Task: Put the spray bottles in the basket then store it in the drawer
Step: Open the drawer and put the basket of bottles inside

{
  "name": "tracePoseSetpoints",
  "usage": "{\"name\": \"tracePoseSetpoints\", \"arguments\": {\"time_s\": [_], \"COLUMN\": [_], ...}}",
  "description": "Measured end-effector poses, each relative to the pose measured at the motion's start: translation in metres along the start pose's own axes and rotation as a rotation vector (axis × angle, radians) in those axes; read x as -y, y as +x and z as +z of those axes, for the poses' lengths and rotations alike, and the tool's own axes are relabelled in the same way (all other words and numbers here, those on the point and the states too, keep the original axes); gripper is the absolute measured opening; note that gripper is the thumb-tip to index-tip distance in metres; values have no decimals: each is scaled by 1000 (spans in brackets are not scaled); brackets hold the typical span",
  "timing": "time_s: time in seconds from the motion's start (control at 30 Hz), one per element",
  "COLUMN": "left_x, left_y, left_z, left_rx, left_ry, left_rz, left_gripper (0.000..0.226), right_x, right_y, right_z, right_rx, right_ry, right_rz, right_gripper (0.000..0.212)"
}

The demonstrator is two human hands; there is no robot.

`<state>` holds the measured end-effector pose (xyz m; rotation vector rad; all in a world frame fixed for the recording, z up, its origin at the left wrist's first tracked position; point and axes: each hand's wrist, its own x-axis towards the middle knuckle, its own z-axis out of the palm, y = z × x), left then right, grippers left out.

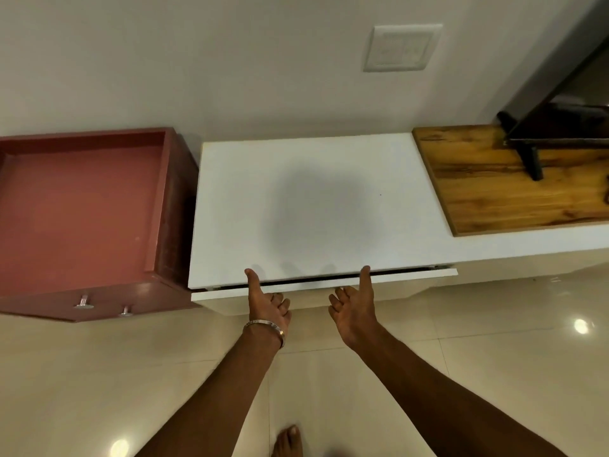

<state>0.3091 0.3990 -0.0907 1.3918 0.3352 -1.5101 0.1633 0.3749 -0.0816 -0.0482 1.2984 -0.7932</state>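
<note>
Down low, the white drawer [324,278] shows only as a thin front edge under the white countertop [313,206], pulled out a sliver so that a dark gap runs between the two. Its long axis runs left to right along the counter's front, and its face points toward the person. The left hand [268,303] and the right hand [354,306] both meet that front edge, palms turned up, thumbs standing up against the counter's lip and the other fingers curled underneath the drawer front; how firmly they clasp it cannot be told, since the fingertips are hidden below. A metal bracelet [263,324] sits on the left wrist.

Just beside the counter on the left stands a reddish-brown cabinet [82,209] with a recessed top and two small metal knobs [82,301] on its front. On the right a wooden board [507,179] lies on the counter, carrying the black stand [530,159] of a dark screen cut off by the frame's edge. A white switch plate [403,47] is on the wall behind. A bare foot [288,441] rests on the glossy beige tile floor [478,341], partly cut off at the bottom.

The drawer's inside is hidden, so neither spray bottles nor basket can be made out
</note>
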Motion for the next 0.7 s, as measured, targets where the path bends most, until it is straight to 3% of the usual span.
{"name": "tracePoseSetpoints", "arguments": {"time_s": [0.07, 0.17, 0.33, 0.47, 0.53, 0.67, 0.7], "left_x": [-7, -13, -12, -13, -16, -35, -43], "left_y": [7, 16, 22, 19, 14, -14, -27], "left_z": [7, 17, 17, 19, 21, 37, 42], "left_rx": [25, 37, 21, 1, -3, 4, 0], "left_ry": [-6, -11, -37, -17, 30, 183, 272], "left_rz": [-14, -3, -16, -21, -31, -51, -32], "left_gripper": [100, 82, 96, 83, 88, 92, 88], "right_x": [4, 11, 9, 8, 12, 33, 39], "right_y": [7, 17, 27, 33, 34, 11, 2], "right_z": [7, 13, 11, 8, 11, 32, 38], "right_rx": [20, 20, 0, -5, -27, -85, -96], "right_ry": [20, 28, 12, -55, -126, -368, -462], "right_rz": [-7, -11, -12, -14, -18, -24, -37], "right_gripper": [95, 95, 93, 90, 86, 29, 26]}}
